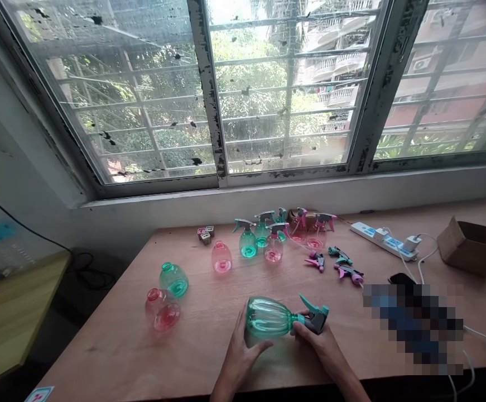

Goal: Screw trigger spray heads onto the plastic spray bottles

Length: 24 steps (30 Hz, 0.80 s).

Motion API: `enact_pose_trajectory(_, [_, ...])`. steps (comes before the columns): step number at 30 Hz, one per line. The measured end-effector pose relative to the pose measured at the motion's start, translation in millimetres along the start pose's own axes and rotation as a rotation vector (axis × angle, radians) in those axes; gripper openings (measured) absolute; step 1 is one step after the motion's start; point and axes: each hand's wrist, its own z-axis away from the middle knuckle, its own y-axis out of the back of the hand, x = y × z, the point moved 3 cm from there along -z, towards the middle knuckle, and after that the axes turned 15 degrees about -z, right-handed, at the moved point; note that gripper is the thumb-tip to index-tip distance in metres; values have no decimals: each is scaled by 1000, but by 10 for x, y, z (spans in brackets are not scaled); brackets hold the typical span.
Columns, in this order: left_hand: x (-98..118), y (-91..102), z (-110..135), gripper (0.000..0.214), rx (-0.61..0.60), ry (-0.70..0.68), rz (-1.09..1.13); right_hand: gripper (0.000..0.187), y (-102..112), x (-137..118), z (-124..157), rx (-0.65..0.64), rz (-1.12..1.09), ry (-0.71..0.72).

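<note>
Setting, as I see it from my feed: a room in a flat or small home workshop, used for light assembly. Evidence: plain wooden table (150,335) under a worn, paint-flaked barred window (209,95); residential balconies outside; power strip (383,239) with chargers; open cardboard box (471,245); many plastic spray bottles (276,237) and loose trigger heads (337,262).

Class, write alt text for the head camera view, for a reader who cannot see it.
Two bare hands hold a green spray bottle on its side on a wooden table: left hand on the body, right hand at the trigger head. Behind lie more green and pink bottles, loose trigger heads and a power strip, below a barred window.
</note>
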Motion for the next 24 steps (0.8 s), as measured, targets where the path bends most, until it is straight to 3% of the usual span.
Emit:
enact_pose_trajectory(7, [21, 9, -2, 83, 2, 8, 0, 40, -15, -6, -1, -4, 39, 6])
enact_pose_trajectory(24, [-56, -15, -12, 88, -5, -10, 31, 39, 7, 23, -15, 7, 20, -10])
